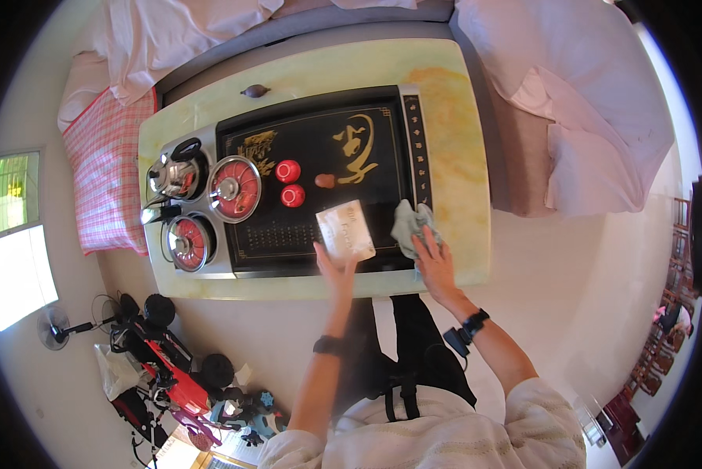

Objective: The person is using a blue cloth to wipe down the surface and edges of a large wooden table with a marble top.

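Observation:
My left hand (338, 272) grips the near edge of a pale box (345, 227) that bears writing, over the front part of a black tea tray (292, 234). To its right, my right hand (436, 264) presses a crumpled grey-green cloth (406, 225) against the tray's right front corner. Two red cups (288, 171) stand on the tray, beside a small brown figure (325, 180). Left of the cups is a round pot with a glass lid (234, 189), with red pieces visible through the glass.
A steel kettle (178, 174) and another glass-lidded pot (188, 243) occupy the tray's left end. A dark oval object (255, 91) lies on the marble-patterned table (450, 117). Covered sofas (574, 105) border the table. Ride-on toys (175, 375) and a fan (54, 328) stand lower left; a person (676, 321) is far right.

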Action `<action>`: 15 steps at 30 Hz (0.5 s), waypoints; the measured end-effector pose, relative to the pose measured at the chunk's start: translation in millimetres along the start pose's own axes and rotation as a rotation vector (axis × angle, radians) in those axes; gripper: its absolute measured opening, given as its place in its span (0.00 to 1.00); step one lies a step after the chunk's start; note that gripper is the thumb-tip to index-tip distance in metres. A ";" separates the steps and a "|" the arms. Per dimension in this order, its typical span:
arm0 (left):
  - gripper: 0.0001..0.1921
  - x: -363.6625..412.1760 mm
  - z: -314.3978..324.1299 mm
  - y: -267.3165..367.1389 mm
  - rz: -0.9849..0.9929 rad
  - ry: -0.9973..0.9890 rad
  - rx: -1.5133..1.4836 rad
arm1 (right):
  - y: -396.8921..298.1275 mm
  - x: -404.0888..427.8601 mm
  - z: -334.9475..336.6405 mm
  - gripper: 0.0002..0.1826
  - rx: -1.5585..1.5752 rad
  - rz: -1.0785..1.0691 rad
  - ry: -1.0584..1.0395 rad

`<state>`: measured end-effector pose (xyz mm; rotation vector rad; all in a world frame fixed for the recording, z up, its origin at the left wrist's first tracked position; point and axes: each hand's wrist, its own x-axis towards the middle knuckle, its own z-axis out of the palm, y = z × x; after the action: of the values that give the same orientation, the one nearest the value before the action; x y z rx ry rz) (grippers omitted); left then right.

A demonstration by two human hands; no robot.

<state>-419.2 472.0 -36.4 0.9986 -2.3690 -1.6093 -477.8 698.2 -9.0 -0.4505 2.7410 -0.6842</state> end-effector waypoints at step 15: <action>0.72 -15.5 27.6 -5.7 -0.309 -0.259 0.582 | 24.5 170.9 -22.4 0.34 0.020 0.019 0.123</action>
<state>-416.5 501.4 -49.2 1.3785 -3.0907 -1.1955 -646.9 666.0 -34.8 -0.3891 2.8466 -0.7583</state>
